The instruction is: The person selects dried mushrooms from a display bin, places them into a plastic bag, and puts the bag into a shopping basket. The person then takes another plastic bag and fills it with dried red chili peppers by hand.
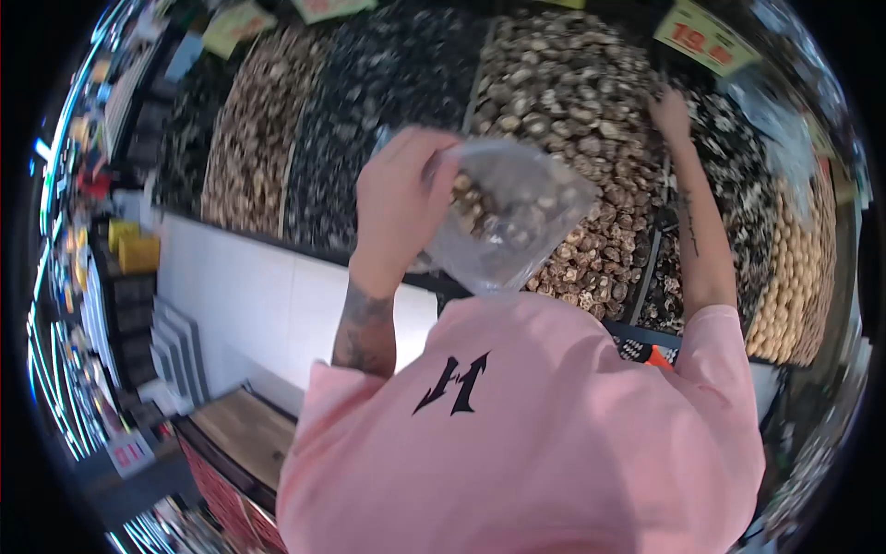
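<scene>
While heaps of dried goods cover its top, the table (235, 277) shows a white front below its near edge. Brown mushrooms (591, 120) lie right of the middle, in a long strip that runs from the far edge down to the near edge. To their left is a wide black heap (388, 74); to their right is a dark heap flecked with pale bits (731, 148), with a tan heap (784, 286) nearer the table's right end.

Around the near edge, a clear plastic bag (535, 217) is held up in front of part of the mushrooms. It is crumpled and shows no firm long axis; whether the brown pieces seen at its left side lie inside or behind, I cannot tell. A yellow price card (703, 39) stands by the far edge.

The left hand (397, 189) is clamped on the bag's left side, so the bag lies just to its right. Nearer the mushrooms is the right hand (671, 115), below the card, where they meet the dark heap; they spread leftward and toward the near edge from it. Its fingertips are too dim to tell whether they are apart, together or gripping something.
</scene>
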Motion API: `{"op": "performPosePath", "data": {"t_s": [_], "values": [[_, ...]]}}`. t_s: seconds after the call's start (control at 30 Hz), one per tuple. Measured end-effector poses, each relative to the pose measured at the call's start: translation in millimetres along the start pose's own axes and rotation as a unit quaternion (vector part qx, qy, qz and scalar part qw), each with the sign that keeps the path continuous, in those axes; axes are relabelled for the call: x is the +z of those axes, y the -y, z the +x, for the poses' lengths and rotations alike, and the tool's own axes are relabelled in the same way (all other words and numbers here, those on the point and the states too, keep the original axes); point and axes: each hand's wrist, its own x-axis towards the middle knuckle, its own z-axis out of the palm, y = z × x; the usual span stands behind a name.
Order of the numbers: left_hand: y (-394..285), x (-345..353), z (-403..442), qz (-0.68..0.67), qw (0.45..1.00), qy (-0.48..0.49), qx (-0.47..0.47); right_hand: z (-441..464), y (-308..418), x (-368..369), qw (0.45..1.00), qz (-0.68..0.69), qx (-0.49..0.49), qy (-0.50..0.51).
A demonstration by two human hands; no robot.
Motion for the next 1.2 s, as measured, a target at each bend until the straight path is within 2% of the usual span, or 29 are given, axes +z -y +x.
{"op": "performPosePath", "data": {"t_s": [0.07, 0.13, 0.17, 0.2, 0.23, 0.27, 0.33, 0.4, 0.47, 0.5, 0.53, 0.6, 0.67, 0.7, 0.73, 0.8, 0.87, 0.9, 0.97, 1.0, 1.13, 1.2], "values": [[12.7, 7.5, -0.2, -0.002, 0.998, -0.035, 0.059, 21.8, -23.0, 40.0, 0.997, 0.021, -0.066, -0.014], [11.3, 9.7, -1.0, 0.002, 0.997, -0.044, 0.056, 27.8, -26.4, 51.7, 0.995, 0.009, -0.103, 0.002], [16.0, 10.2, 2.1, 0.012, 0.998, -0.058, 0.032, 37.5, -33.0, 56.5, 0.995, 0.024, -0.092, 0.035], [21.7, 10.8, 2.0, 0.041, 0.996, -0.055, 0.054, 47.6, -41.7, 64.1, 0.994, 0.036, -0.077, 0.071], [26.2, 7.7, -2.3, 0.069, 0.994, -0.047, 0.075, 63.3, -57.9, 74.7, 0.992, 0.029, -0.101, 0.076], [27.7, 0.7, -5.7, 0.071, 0.995, -0.049, 0.051, 72.5, -66.4, 81.2, 0.989, 0.020, -0.121, 0.082], [28.2, -13.1, -3.5, 0.004, 0.997, -0.066, 0.032, 77.2, -54.5, 68.3, 0.984, 0.039, -0.041, 0.170], [30.9, -18.1, -6.2, 0.009, 0.996, -0.083, 0.027, 82.2, -53.7, 64.8, 0.983, 0.001, -0.014, 0.184], [36.2, -20.5, -8.1, -0.004, 0.994, -0.099, 0.045, 99.5, -86.5, 86.8, 0.990, -0.027, -0.032, 0.138], [37.0, -21.8, -9.2, -0.003, 0.994, -0.101, 0.042, 93.3, -85.9, 85.2, 0.991, 0.012, -0.093, 0.090], [37.0, -22.3, -9.8, -0.010, 0.995, -0.098, 0.035, 91.8, -85.0, 81.1, 0.991, 0.012, -0.096, 0.091], [37.4, -21.4, -10.9, -0.021, 0.995, -0.094, 0.030, 85.8, -77.5, 58.8, 0.996, 0.062, 0.011, 0.070], [38.3, -21.8, -10.6, -0.022, 0.996, -0.071, 0.040, 72.8, -55.1, 25.7, 0.992, 0.127, -0.010, -0.023], [34.2, -25.0, -11.2, -0.029, 0.996, -0.070, 0.051, 62.9, -41.9, 11.2, 0.959, 0.283, -0.002, -0.012], [25.8, -29.8, -12.7, -0.021, 0.998, -0.035, 0.051, 52.4, -27.5, -6.5, 0.903, 0.430, 0.003, -0.007], [9.0, -26.6, -5.5, -0.021, 0.996, 0.001, 0.082, -9.1, 55.1, -74.9, 0.887, 0.461, 0.007, 0.021], [-5.9, -10.9, -1.5, -0.003, 0.977, -0.085, 0.195, -68.3, 109.3, -118.3, 0.825, 0.558, -0.024, 0.090], [-16.5, -5.1, -1.2, -0.017, 0.973, -0.079, 0.216, -97.7, 135.2, -139.2, 0.808, 0.578, -0.038, 0.113], [-35.1, 4.9, -0.8, -0.079, 0.980, 0.005, 0.181, -146.0, 174.1, -170.6, 0.761, 0.630, -0.051, 0.146], [-41.3, 10.3, 1.3, -0.087, 0.976, 0.017, 0.198, -165.1, 186.3, -181.2, 0.730, 0.663, -0.050, 0.157], [-60.8, 22.1, 3.3, -0.122, 0.970, 0.063, 0.199, -202.6, 202.0, -208.1, 0.669, 0.726, -0.050, 0.154], [-61.1, 25.3, 2.4, -0.106, 0.971, 0.051, 0.210, -211.0, 194.8, -215.3, 0.655, 0.734, -0.043, 0.175]]}}
